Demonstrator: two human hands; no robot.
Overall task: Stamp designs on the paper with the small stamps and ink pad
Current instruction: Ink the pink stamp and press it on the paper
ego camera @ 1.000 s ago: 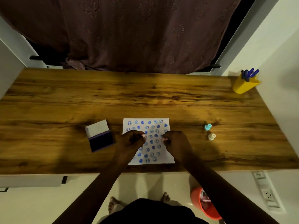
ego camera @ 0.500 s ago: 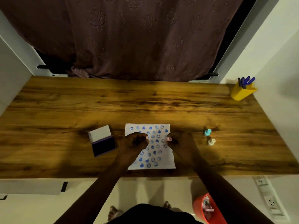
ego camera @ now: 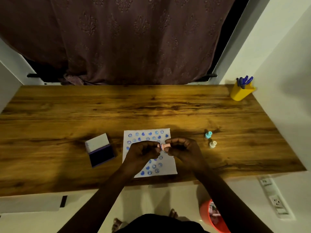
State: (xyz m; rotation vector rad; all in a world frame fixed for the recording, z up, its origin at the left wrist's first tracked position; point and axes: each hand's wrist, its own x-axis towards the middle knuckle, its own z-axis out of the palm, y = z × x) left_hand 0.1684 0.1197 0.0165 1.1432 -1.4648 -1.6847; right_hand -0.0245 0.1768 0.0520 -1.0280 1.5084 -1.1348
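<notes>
A white paper [ego camera: 165, 167] covered with several blue heart and smiley prints lies near the desk's front edge. Above its middle, both hands meet around a small pink stamp [ego camera: 165, 145] held sideways. My right hand [ego camera: 183, 148] pinches the stamp's body. My left hand [ego camera: 143, 151] has its fingertips curled against the stamp's left end. An open ink pad [ego camera: 101, 153] with a dark pad and a raised white lid sits left of the paper. A teal stamp [ego camera: 208, 134] and a cream stamp [ego camera: 212, 144] stand upright to the right.
The wooden desk [ego camera: 151, 108] runs wall to wall. A yellow pen holder [ego camera: 240, 92] with blue pens stands at the back right corner. A dark curtain [ego camera: 134, 39] hangs behind. An orange bin [ego camera: 210, 216] sits on the floor below right, near a wall socket [ego camera: 276, 202].
Both hands have lifted off the paper and come together. The pink stamp now shows sideways between them. The camera has tilted, so the desk sits lower in view.
</notes>
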